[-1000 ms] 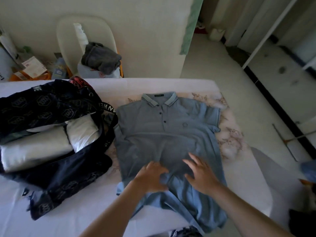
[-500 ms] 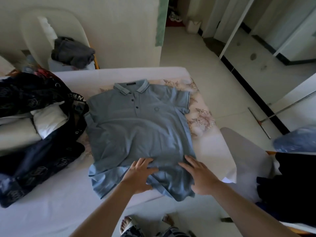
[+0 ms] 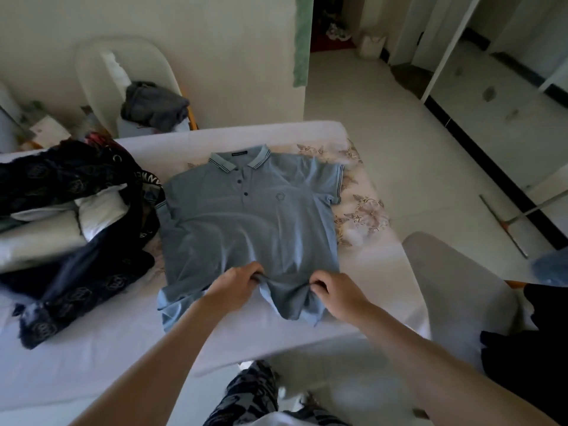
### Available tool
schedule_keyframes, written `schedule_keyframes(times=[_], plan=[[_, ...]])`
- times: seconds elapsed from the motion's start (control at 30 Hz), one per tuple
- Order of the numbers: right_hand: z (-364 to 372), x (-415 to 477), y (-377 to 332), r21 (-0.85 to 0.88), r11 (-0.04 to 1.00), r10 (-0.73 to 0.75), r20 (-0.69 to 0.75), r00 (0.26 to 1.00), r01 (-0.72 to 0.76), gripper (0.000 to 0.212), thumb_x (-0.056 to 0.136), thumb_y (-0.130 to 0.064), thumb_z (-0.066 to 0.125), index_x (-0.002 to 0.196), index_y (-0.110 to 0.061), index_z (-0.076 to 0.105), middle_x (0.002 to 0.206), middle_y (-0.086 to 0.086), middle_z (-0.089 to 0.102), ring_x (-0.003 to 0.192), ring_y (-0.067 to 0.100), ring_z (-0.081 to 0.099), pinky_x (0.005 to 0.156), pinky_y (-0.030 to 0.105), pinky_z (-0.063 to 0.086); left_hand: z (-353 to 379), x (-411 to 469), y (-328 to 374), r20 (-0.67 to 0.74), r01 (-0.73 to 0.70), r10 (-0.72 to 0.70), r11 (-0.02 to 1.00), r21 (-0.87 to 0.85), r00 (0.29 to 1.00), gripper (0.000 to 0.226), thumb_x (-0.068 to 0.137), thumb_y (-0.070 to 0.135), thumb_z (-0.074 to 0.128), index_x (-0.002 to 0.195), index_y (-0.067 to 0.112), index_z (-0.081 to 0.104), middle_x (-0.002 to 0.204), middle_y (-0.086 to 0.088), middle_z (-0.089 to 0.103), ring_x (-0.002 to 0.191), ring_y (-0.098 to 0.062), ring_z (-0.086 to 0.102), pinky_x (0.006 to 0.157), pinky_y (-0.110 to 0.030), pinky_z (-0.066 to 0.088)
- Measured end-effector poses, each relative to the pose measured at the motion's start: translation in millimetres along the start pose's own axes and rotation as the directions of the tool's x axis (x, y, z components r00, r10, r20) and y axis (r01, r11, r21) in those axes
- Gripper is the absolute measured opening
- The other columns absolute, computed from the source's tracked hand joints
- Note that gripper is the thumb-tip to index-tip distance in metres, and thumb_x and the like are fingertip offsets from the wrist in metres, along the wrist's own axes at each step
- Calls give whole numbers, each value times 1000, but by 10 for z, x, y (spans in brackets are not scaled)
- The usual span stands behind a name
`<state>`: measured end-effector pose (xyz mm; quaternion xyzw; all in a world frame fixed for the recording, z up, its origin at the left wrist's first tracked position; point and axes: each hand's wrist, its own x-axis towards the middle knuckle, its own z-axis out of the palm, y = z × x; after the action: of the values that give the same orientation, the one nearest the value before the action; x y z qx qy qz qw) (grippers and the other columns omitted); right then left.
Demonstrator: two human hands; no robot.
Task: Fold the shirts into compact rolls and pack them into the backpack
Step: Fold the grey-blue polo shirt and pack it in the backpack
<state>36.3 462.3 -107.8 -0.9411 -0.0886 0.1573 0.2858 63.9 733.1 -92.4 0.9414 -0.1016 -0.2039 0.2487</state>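
A light blue polo shirt [image 3: 246, 219] lies face up on the white bed [image 3: 101, 348], collar away from me. My left hand [image 3: 235, 285] and my right hand [image 3: 336, 295] each pinch a fold of the shirt's fabric close to its bottom hem, which bunches between them. To the left lies the dark patterned backpack [image 3: 76, 272], open, with white rolled shirts [image 3: 61, 229] inside it.
A white chair [image 3: 101, 78] behind the bed carries a grey garment [image 3: 153, 106]. Another chair [image 3: 455, 290] stands at the right with dark clothing [image 3: 528, 348] on it. A long-handled tool [image 3: 504, 222] lies on the tiled floor.
Both hands lay flat on the lower shirt before; now their fingers have curled and gathered the fabric near the hem. The camera view has shifted.
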Motion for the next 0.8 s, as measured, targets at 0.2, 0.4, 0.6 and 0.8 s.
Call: schedule_keyframes(times=[0.2, 0.4, 0.6, 0.8], plan=[[-460, 819, -225, 254, 959, 145, -56, 988, -126, 13, 104, -27, 47, 102, -22, 59, 94, -1, 68, 87, 18, 64, 78, 37, 50, -658, 572, 25, 58, 67, -67, 998, -3, 996, 18, 96, 11, 49, 104, 13, 66, 96, 1, 63, 91, -17, 58, 74, -25, 40], [-853, 1842, -401, 409, 856, 353, -15, 936, -316, 26, 104, -27, 44, 88, -18, 61, 81, 2, 62, 72, 21, 57, 60, 29, 39, -1349, 1429, -124, 245, 73, -94, 993, 97, 965, 24, 96, 22, 48, 108, 12, 65, 113, -7, 66, 102, -24, 60, 91, -38, 48], [-1229, 2814, -552, 764, 548, 657, -141, 740, -341, 22, 102, -21, 45, 115, -16, 62, 100, 5, 64, 84, 25, 61, 65, 29, 42, -1714, 2179, -124, -312, 183, -206, 978, -101, 928, 38, 99, 21, 46, 137, 22, 47, 134, -8, 54, 119, -32, 50, 95, -44, 47], [-746, 2597, -276, 273, 931, 294, -172, 940, -241, 53, 93, -32, 58, 143, -30, 40, 136, -7, 53, 103, 17, 62, 83, 36, 52, -1053, 1947, -262, -204, -123, 110, 991, -53, 973, 28, 93, 23, 56, 119, 30, 66, 125, 4, 57, 120, -22, 52, 99, -38, 45]])
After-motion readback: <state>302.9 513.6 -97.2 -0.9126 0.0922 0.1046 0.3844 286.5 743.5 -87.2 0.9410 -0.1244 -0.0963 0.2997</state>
